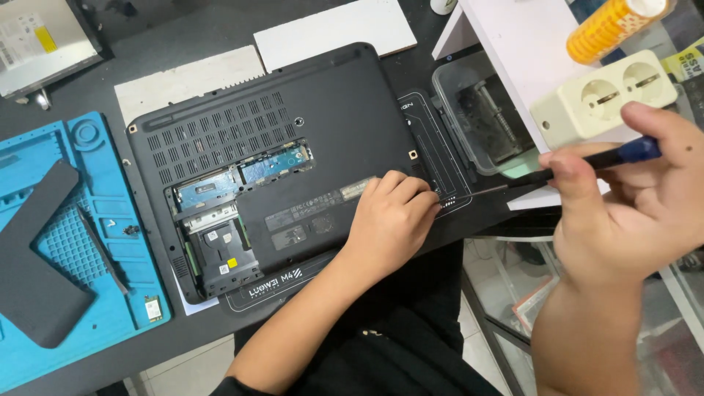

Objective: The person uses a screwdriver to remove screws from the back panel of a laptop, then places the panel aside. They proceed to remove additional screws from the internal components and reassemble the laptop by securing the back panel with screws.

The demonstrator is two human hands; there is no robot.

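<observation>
**Laptop base steadied under one hand while a screwdriver comes in from the side**

Nearest the camera, the right hand (pixel 631 213) is closed around a slim screwdriver with a blue and black handle and a thin dark shaft (pixel 587 163), thumb and fingers pinched on the grip so the tip points left toward the laptop's right edge, a hold that seems suited to fine turning. The left hand (pixel 392 216) lies curled, fingers folded under, pressing on the matt black plastic underside of an upturned laptop (pixel 330 125), apparently to keep it from sliding; it grips nothing. The laptop sits mid-desk on a dark work mat with pale printed lines (pixel 447 176). Its service hatch is off, showing a bay with green memory boards and a metal drive bracket, rows of vent slots above. To the left lies a blue silicone repair mat with moulded trays (pixel 110 220), holding a flat black cover panel (pixel 37 257) out of the way. Farther right stand a clear plastic box (pixel 451 95), a cream double socket adapter (pixel 605 95) and an orange roll of tape (pixel 609 29)
</observation>
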